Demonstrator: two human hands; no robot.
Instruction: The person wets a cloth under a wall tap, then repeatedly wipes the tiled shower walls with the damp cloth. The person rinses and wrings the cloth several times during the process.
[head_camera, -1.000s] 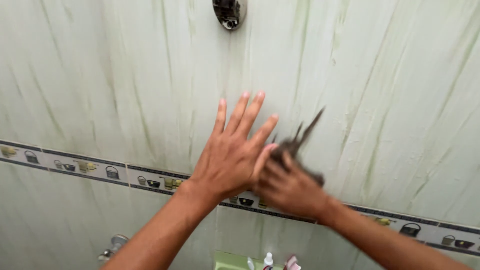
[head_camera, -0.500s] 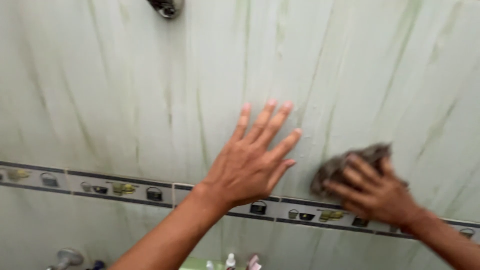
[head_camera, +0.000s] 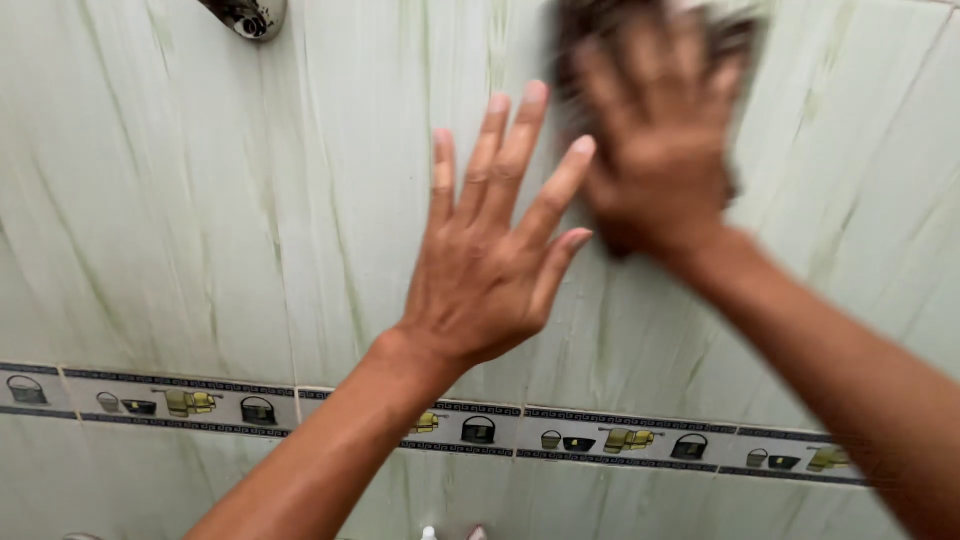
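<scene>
My left hand (head_camera: 490, 250) lies flat against the pale green tiled wall (head_camera: 150, 200), fingers spread and pointing up, holding nothing. My right hand (head_camera: 655, 140) is higher up and to the right, blurred, pressing a dark grey scrubbing cloth (head_camera: 590, 25) against the wall near the top edge of the view. The cloth shows only above and around the fingers; the hand covers most of it. The two hands are close, the left fingertips almost beside the right palm.
A chrome wall fitting (head_camera: 245, 15) sticks out at the top left. A decorative border strip with small basket and teapot pictures (head_camera: 250, 408) runs across the wall low down. Tips of bottles (head_camera: 450, 533) peek in at the bottom edge.
My right hand has swept the cloth from low on the right up to the top of the wall. My left hand has stayed flat on the tiles while the view tilted.
</scene>
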